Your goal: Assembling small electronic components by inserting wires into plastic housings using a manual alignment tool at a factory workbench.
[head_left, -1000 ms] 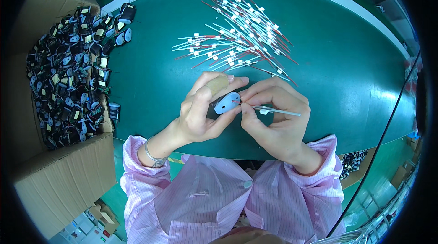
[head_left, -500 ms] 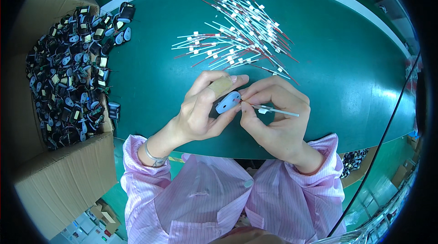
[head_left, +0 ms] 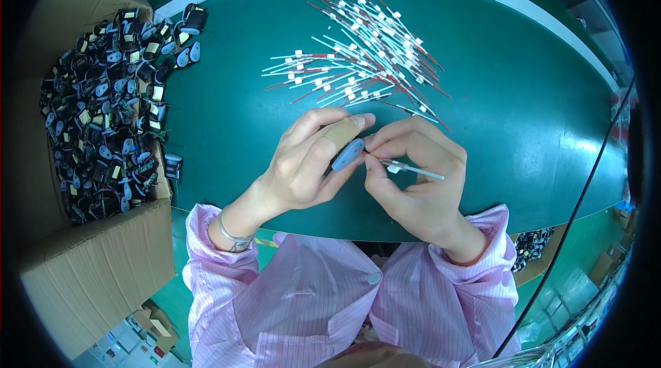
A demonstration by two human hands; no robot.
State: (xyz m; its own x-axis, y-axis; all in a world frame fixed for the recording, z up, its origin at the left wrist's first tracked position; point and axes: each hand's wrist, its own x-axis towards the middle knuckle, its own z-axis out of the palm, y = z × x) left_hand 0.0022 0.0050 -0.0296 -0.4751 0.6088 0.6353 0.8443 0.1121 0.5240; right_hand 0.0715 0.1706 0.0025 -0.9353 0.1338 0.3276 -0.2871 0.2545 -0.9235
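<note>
My left hand (head_left: 306, 158), one finger wrapped in a tan bandage, is closed around a small device with an oval blue-grey end cap (head_left: 348, 155). The cap faces my right hand, and the rest of the device is hidden by my fingers. In a pinch of thumb and forefinger, my right hand (head_left: 416, 179) grips a thin wire lead (head_left: 416, 171) with a white connector. Its reddish tip meets the cap's face; whether it sits in a hole I cannot tell. Beyond both hands lies a loose pile of red and white wire leads (head_left: 365, 51).
On the left, a cardboard box (head_left: 103, 278) is heaped with many black devices with blue-grey caps (head_left: 103, 120). A few lie on the green table (head_left: 227, 120) beside it. Another box of parts (head_left: 533, 247) stands below the table at right. A black cable (head_left: 575, 220) crosses the right side.
The oval cap has turned to a narrower, more edge-on angle. The wire lead has shifted slightly left toward the cap, and both hands keep their grips.
</note>
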